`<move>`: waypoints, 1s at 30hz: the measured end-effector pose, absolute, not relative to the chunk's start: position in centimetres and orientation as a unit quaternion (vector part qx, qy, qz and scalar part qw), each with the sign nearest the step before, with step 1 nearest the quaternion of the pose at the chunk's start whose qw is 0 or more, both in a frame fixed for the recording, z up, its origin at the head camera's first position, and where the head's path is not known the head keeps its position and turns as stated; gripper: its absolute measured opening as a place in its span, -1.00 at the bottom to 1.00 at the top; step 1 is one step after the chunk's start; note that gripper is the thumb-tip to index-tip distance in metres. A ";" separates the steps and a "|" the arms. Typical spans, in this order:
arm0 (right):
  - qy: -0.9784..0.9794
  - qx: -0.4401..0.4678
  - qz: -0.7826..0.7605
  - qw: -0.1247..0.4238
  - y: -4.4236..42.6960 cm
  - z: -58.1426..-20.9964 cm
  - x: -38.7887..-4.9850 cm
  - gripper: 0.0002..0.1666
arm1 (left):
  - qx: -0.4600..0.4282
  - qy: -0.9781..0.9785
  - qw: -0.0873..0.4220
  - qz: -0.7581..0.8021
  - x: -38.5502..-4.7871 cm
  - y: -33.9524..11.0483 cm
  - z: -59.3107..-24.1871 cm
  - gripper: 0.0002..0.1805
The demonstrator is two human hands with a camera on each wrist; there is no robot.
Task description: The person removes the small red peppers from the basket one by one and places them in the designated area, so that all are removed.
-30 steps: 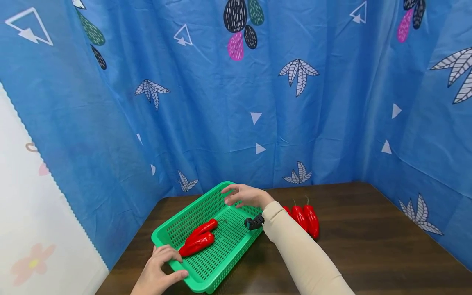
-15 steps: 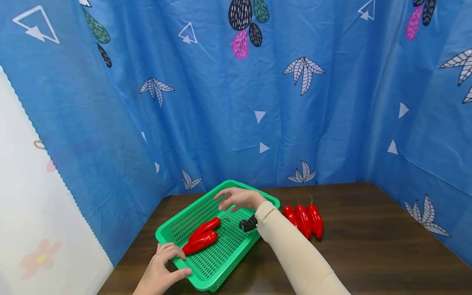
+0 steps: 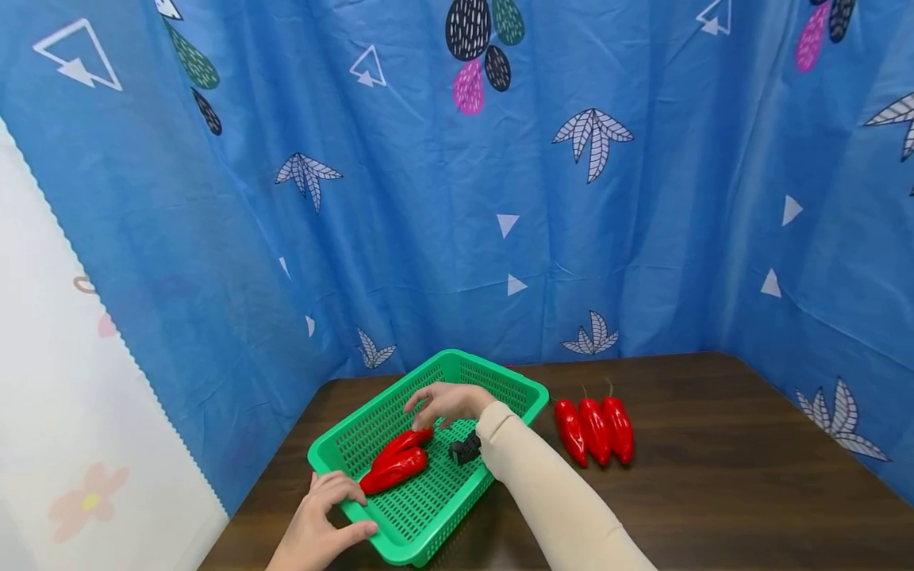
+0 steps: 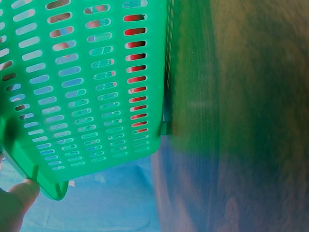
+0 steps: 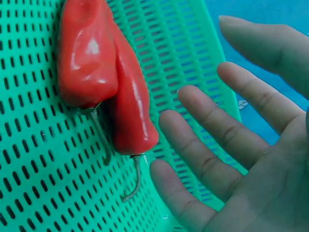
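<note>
A green perforated basket stands tilted across the view, two red peppers lying side by side in its near left part. My left hand grips the near left rim, fingers over the edge and thumb on the near side; in the left wrist view the thumb presses the rim beside the slotted wall. My right hand is over the basket, holding nothing. In the right wrist view its fingers are spread beside the stem ends of the two peppers, with a gap between.
Three more red peppers lie in a row on the dark wooden table, right of the basket. A blue patterned curtain hangs behind and at the sides. A white cloth hangs at the left.
My right hand has moved left and lower over the basket, closer to the peppers inside. My left hand keeps its grip on the rim. The whole view has shifted slightly.
</note>
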State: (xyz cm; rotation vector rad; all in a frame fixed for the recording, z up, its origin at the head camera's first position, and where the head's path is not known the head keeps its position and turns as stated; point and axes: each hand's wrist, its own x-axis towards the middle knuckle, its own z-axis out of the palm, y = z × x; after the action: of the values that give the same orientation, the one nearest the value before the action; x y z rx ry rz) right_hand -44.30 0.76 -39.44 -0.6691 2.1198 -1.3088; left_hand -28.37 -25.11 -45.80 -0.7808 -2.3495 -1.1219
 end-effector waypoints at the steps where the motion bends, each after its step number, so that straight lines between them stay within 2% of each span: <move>1: 0.791 -0.247 -0.485 0.278 0.7 -39.5 -44.2 -0.45 | -0.283 -0.844 0.210 -0.405 -28.4 -25.1 -45.8 -0.70; 22: 0.835 -0.234 -0.403 0.293 0.2 -41.3 -43.8 -0.53 | -0.306 -0.833 0.229 -0.400 -28.7 -25.2 -46.1 -0.68; 30: 0.829 -0.229 -0.393 0.325 0.1 -41.4 -43.4 -0.54 | -0.304 -0.838 0.224 -0.395 -28.6 -25.2 -45.9 -0.69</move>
State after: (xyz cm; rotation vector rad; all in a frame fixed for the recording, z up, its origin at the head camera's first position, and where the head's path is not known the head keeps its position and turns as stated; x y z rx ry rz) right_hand -43.42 0.07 -41.44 -0.6016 2.1736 -1.0291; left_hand -28.63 -25.19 -45.91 -0.8380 -2.3118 -1.0889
